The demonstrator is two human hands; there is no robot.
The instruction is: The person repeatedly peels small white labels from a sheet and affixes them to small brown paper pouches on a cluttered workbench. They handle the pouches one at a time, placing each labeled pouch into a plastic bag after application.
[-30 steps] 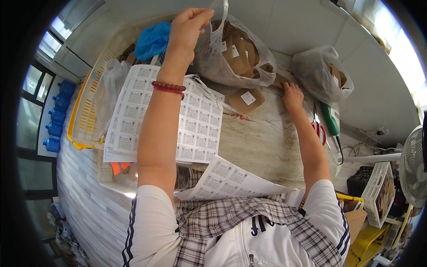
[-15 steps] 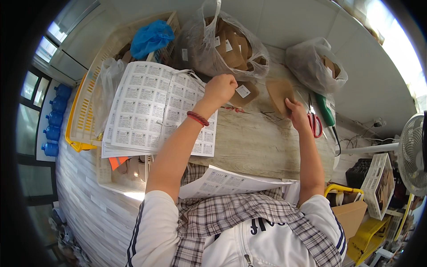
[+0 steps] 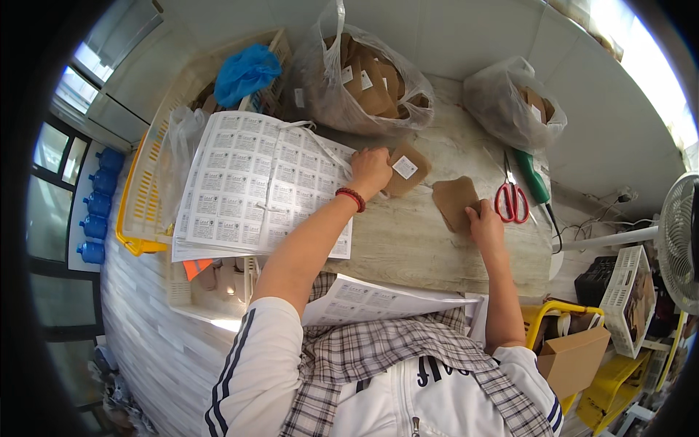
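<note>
My left hand [image 3: 371, 171], with a red-brown band at its wrist, is closed at the left edge of a brown card-like piece [image 3: 415, 182] bearing a white label [image 3: 405, 167]. Its fingertips are partly hidden. Between the thumb and fingers of my right hand [image 3: 486, 220] is a second brown card-like piece [image 3: 453, 198], with rounded corners and no label on the side I see. Both pieces are low over the wooden table [image 3: 408, 240]. Just left of my left arm lies a thick stack of printed label sheets [image 3: 233, 175], tied with a white strip.
Clear plastic bags [image 3: 320, 95] at the back hold several labelled brown pieces. Red-handled scissors [image 3: 512, 204] and a green-handled corded tool [image 3: 535, 178] lie right of my right hand. More label sheets [image 3: 371, 300] rest on my lap. A cream crate [image 3: 164, 146] stands left; a fan [image 3: 677, 240] stands right.
My left hand has come down toward me and now meets the labelled piece, which has also shifted nearer. My right hand has lowered its brown piece toward the table.
</note>
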